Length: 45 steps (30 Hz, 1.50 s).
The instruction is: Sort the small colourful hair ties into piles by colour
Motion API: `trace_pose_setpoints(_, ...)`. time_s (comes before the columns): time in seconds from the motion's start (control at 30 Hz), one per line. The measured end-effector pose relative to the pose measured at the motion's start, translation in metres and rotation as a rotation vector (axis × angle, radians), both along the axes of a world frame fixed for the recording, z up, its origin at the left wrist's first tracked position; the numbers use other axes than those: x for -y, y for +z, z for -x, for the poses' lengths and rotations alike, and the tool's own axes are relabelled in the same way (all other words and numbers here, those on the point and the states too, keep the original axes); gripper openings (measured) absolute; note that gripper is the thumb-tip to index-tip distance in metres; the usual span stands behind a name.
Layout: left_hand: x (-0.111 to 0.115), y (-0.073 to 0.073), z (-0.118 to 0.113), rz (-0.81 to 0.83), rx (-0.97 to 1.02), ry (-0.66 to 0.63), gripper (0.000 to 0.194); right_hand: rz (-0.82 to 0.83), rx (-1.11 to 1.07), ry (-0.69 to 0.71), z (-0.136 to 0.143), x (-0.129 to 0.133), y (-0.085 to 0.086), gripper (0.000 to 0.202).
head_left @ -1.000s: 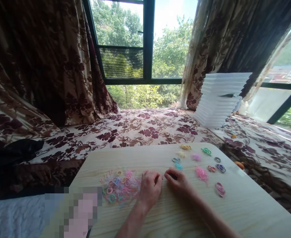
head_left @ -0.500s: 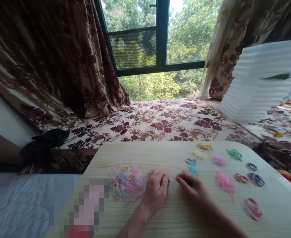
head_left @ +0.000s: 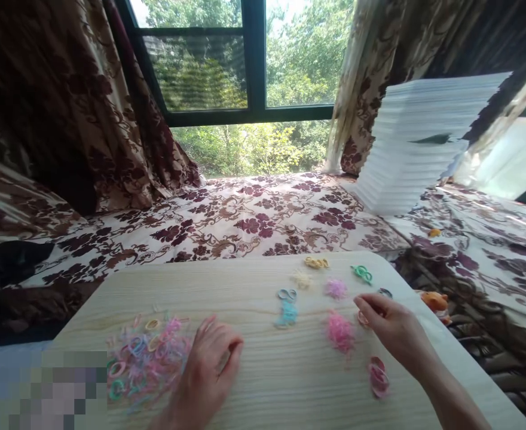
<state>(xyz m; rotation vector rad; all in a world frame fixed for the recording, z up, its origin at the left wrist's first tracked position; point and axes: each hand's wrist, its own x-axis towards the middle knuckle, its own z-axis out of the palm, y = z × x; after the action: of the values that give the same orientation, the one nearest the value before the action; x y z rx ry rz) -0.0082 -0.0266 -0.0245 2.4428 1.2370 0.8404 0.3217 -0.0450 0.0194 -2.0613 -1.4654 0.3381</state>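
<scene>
My left hand (head_left: 211,361) is over the table at the right edge of a mixed pile of small coloured elastic bands (head_left: 153,352). Its fingers are loosely bent, with a gap between thumb and forefinger. Farther right, my right hand (head_left: 391,322) has thumb and forefinger pinched together above red hair ties (head_left: 362,319), partly covered by the hand. What the pinch holds is too small to make out. Left of the fingertips lie a bright pink heap of bands (head_left: 340,331) and a lilac heap (head_left: 336,288). Pink hair ties (head_left: 378,377) lie nearer me.
The pale wooden table (head_left: 254,382) also carries blue bands (head_left: 286,313), grey-blue hair ties (head_left: 287,294), cream bands (head_left: 302,279), yellow ties (head_left: 317,263) and green ties (head_left: 362,274). Beyond it spreads a floral cloth (head_left: 245,227). An orange toy (head_left: 434,300) lies past the right edge.
My hands have moved apart: the right one rightward to the red hair ties, the left one toward the mixed pile. The whole view has shifted to the right.
</scene>
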Motion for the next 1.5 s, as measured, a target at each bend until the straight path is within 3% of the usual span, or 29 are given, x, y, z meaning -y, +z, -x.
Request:
trace_pose_setpoints(0.27,-0.004,-0.011,0.008,-0.122,0.006,0.048,0.006,0.145,0.139,-0.051,-0.003,-0.009,-0.010,0.032)
trace_pose_setpoints(0.6,-0.004,-0.016,0.011,-0.109,-0.008,0.008,0.007,0.061,0.286,-0.046,0.002,-0.011,-0.014,0.028)
trace_pose_setpoints(0.83,-0.003,-0.013,0.010,-0.095,0.013,0.007,0.008,0.075,0.021,0.142,0.006,0.002,0.000,0.028)
trace_pose_setpoints(1.2,-0.004,-0.012,0.010,-0.108,0.020,-0.006,0.007,0.122,0.097,0.258,0.008,0.009,0.001,0.033)
trace_pose_setpoints(1.37,-0.004,-0.013,0.010,-0.114,0.016,-0.008,0.007,0.019,0.134,0.189,-0.006,0.006,-0.011,0.029)
trace_pose_setpoints(1.5,-0.003,-0.012,0.008,-0.112,0.017,-0.009,0.007,-0.040,0.302,0.126,-0.014,0.004,-0.025,0.027)
